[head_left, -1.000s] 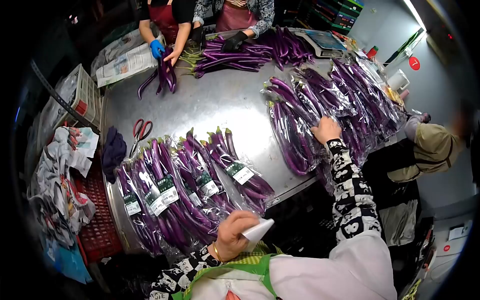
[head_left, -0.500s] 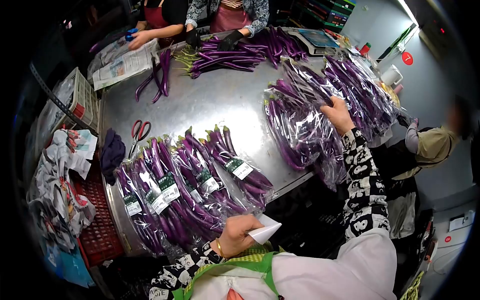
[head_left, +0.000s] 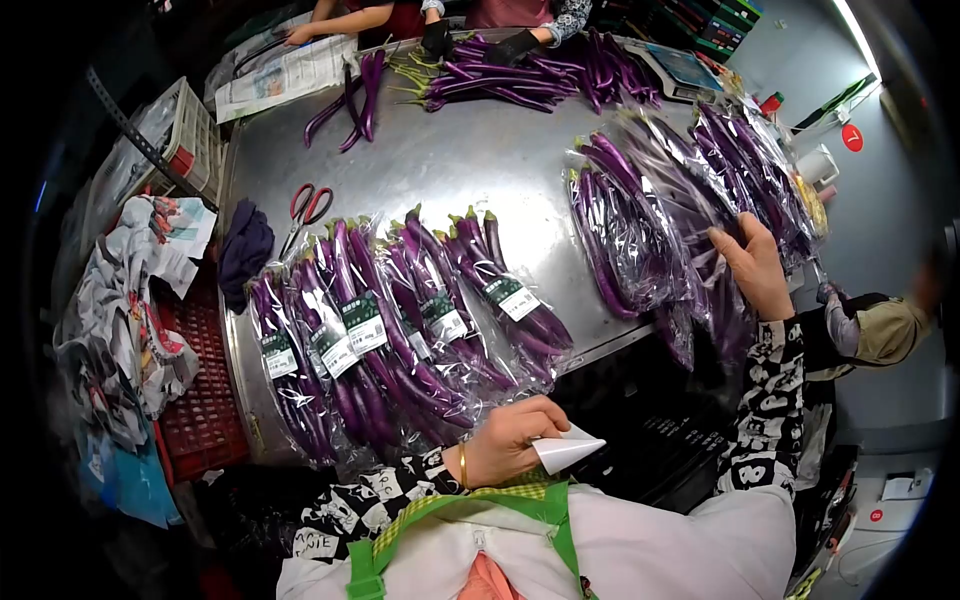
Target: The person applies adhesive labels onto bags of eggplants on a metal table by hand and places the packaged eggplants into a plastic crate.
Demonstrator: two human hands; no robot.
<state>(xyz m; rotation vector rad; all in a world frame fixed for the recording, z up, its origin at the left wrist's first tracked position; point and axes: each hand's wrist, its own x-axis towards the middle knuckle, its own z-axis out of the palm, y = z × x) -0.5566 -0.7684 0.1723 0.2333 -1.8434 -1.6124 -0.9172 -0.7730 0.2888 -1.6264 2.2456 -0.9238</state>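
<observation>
My left hand (head_left: 508,440) is closed on a white paper roll (head_left: 566,452) at the table's near edge. Beside it lie several bagged eggplants (head_left: 365,340) with green and white labels, stems pointing away from me. My right hand (head_left: 752,265) grips a clear bag of eggplants (head_left: 700,225) at the table's right side, thumb and fingers round the plastic. Left of that bag, another bagged bunch (head_left: 625,235) without a visible label rests on the metal table (head_left: 420,165). More bagged eggplants (head_left: 755,175) lie beyond my right hand.
Red-handled scissors (head_left: 308,208) and a dark cloth (head_left: 245,245) lie at the left. Loose eggplants (head_left: 500,80) are across the table, where a person's gloved hands (head_left: 512,47) work. A red crate (head_left: 205,370) stands left. A scale (head_left: 680,72) sits at the back right.
My right hand has moved right, shifting the gripped bag away from the bagged bunch beside it. My left hand still holds the paper roll. The view has shifted slightly.
</observation>
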